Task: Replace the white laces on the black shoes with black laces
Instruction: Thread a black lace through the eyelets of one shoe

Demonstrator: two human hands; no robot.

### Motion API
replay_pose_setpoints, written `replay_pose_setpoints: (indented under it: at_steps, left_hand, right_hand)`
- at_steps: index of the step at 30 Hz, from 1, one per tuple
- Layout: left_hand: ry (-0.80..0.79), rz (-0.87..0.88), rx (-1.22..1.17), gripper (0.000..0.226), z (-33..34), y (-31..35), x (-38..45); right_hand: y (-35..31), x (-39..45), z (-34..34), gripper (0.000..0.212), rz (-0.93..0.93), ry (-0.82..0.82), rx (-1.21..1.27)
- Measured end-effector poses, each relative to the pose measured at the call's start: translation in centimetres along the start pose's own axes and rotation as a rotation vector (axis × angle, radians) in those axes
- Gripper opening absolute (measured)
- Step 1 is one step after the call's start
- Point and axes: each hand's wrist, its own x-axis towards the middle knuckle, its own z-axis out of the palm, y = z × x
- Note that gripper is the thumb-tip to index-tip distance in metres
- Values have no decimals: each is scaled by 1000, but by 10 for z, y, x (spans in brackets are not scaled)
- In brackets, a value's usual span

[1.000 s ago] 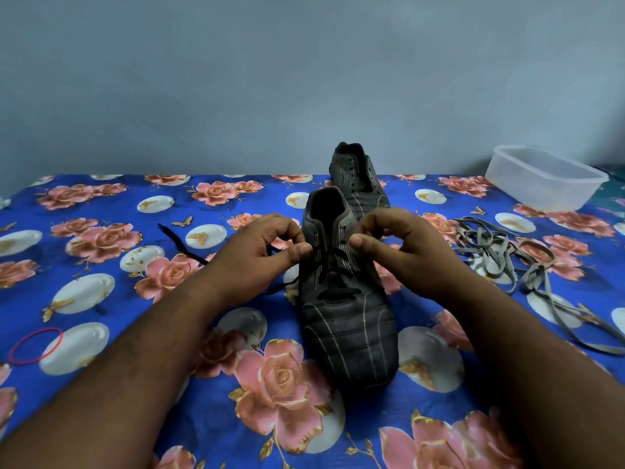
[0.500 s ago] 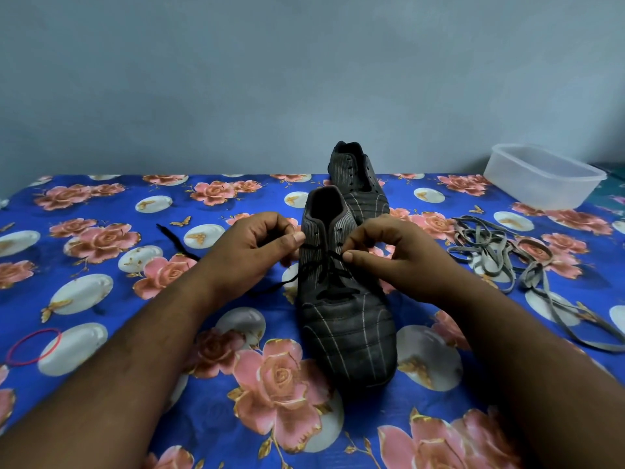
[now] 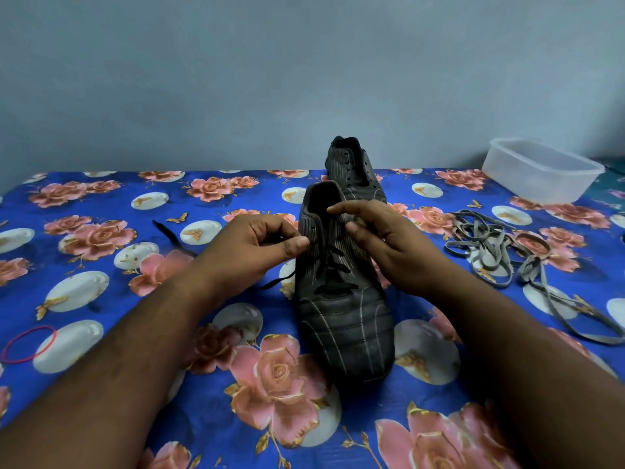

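currently threading the black lace point(image 3: 329, 265) through the near shoe point(image 3: 341, 299), which sits toe toward the camera on the floral cloth point(image 3: 101, 204). lower eyelets look crossed with black; the upper ones near the collar look unthreaded. left hand point(image 3: 250, 252) is curled, thumb and forefinger pinching the lace at the shoe's left edge, with slack trailing away under the wrist. right hand point(image 3: 389, 245) rests on the right side of the tongue, fingers loosely bent, forefinger extended across the opening; i cannot tell if it holds the other lace end, which is hidden. far shoe point(image 3: 351, 167) stands just behind the near one, eyelets apparently bare. removed pale laces point(image 3: 500, 248) lie tangled on the cloth to the right, apart from both shoes. judgement: roughly midway on the first shoe, second untouched. to do this step well: feed the tip through the next free eyelet on the left, steady the tongue with the right hand so it lies flat, pull slack through evenly, keep the flat lace untwisted, check both ends stay similar in length. risk: skipping an eyelet or uneven ends.
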Motion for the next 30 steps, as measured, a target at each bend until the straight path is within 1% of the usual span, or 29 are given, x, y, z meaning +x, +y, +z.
replay_pose_setpoints:
  at_steps: [3,5,9,16,20,22,26,28,30]
  left_hand:
    - [2,-12,-17,20,-2,0,-1]
    - [10,-15,-17,25,-1,1,-1]
    - [44,-31,64,31,-1,6,-1]
    - [95,-38,57,27,-5,1,-1]
    - [43,20,94,33,-3,-3,1]
    - [24,16,111,38,-3,-5,1]
    - [-41,5,37,50,3,-4,3]
    - [-68,-33,-21,49,6,-5,4]
    - [-85,-61,-60,44,7,-7,4]
  right_hand:
    - [-3,0,-2,26,24,11,87]
    - [-4,-1,-2,23,25,14,82]
    - [-4,-2,-2,21,30,20,87]
    - [-3,-2,-3,21,42,35,106]
    - [-7,-4,-3,36,4,53,51]
    - [-10,-5,-4,38,-41,45,43]
    - [-15,-3,-4,25,-138,-1,-39]
    - [-15,-1,-2,20,-146,1,-83]
    - [-15,0,1,16,-129,20,-116]
